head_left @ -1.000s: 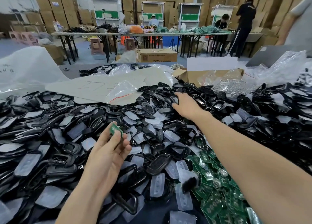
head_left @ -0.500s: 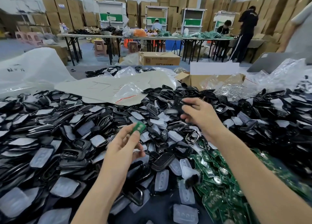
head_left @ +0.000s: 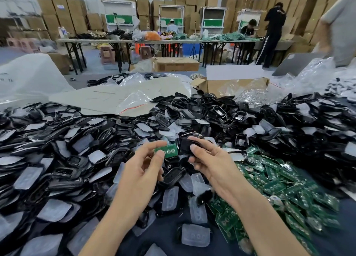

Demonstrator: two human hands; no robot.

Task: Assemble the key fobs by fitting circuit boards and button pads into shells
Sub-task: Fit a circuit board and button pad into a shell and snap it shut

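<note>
My left hand pinches a small green circuit board between thumb and fingers, held above the pile. Right beside it, my right hand grips a black key fob shell, its thumb on the shell's face. Board and shell sit almost edge to edge. Under both hands spreads a heap of black shells mixed with translucent button pads. A pile of green circuit boards lies to the right of my right forearm.
A flat white sheet and clear plastic bags lie beyond the heap. An open cardboard box stands at the back right beside crinkled plastic. People work at long tables far behind, and another person stands at the right edge.
My right hand picked a black shell out of the heap and drew it back toward me. My left hand carried the green board rightward to meet it.
</note>
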